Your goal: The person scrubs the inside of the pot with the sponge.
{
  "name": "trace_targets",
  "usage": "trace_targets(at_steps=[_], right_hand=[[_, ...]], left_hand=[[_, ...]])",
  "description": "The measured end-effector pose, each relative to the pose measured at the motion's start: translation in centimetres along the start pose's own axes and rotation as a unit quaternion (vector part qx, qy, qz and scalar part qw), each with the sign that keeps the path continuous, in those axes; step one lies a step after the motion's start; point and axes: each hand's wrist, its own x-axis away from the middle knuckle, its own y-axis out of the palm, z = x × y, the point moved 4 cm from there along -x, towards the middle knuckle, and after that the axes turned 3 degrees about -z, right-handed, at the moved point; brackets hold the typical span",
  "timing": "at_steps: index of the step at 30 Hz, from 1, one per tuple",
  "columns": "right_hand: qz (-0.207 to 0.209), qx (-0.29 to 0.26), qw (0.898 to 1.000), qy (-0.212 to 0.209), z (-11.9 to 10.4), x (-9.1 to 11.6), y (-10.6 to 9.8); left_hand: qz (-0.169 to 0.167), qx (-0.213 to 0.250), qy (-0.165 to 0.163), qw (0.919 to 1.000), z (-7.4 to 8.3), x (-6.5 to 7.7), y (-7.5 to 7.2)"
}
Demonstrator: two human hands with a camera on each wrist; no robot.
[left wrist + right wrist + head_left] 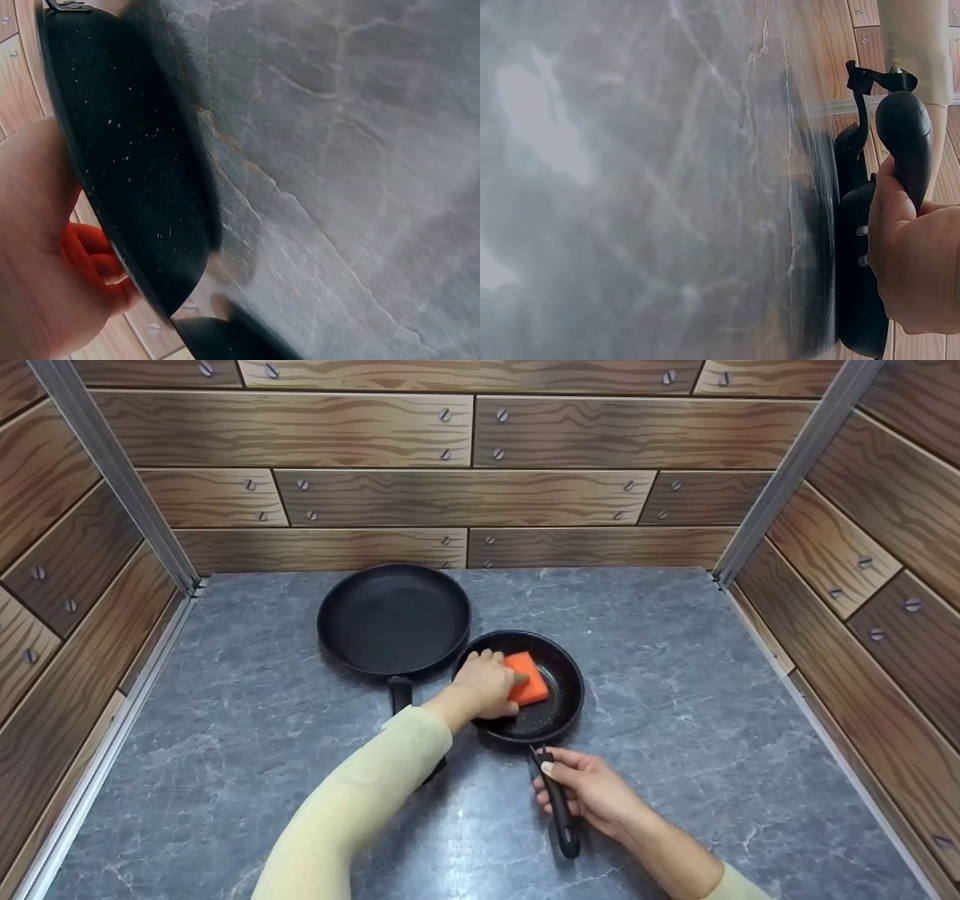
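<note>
In the head view my left hand [486, 686] reaches into the small black frying pan [564, 701] and grips an orange sponge [534, 681] against the pan's inside. The left wrist view shows the speckled outer side of that pan [135, 150], with part of the sponge [84, 251] by the fingers beyond its rim. My right hand [596, 791] holds the small pan's black handle [559, 814] near the pan body. From the right wrist, the fingers and thumb of this hand [915, 255] wrap the handle [905, 131].
A larger black frying pan [394, 622] lies behind and to the left, close to the small one. Its handle [400, 694] passes under my left forearm. The grey marbled table [675, 675] is bounded by wood-patterned walls [465, 499] and metal corner posts.
</note>
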Motion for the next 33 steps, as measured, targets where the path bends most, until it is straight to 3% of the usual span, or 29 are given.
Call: trace_targets(at_steps=[12,20,25,33], right_hand=[[0.004,0.002,1.000,-0.002,-0.1,0.1,0.0],[0.010,0.000,1.000,0.002,-0.2,0.0,-0.1],[0.011,0.000,1.000,0.002,-0.1,-0.1,-0.1],[0.011,-0.002,1.000,0.001,0.1,-0.2,0.1]], left_hand=[[-0.019,0.003,0.020,0.9996,0.5,1.8,-0.7],[-0.048,0.005,0.059,0.9971,1.3,3.5,-1.9],[-0.020,0.020,0.067,0.9974,1.0,4.8,-3.3],[0.062,0.053,0.067,0.9944,-1.4,8.2,-5.3]])
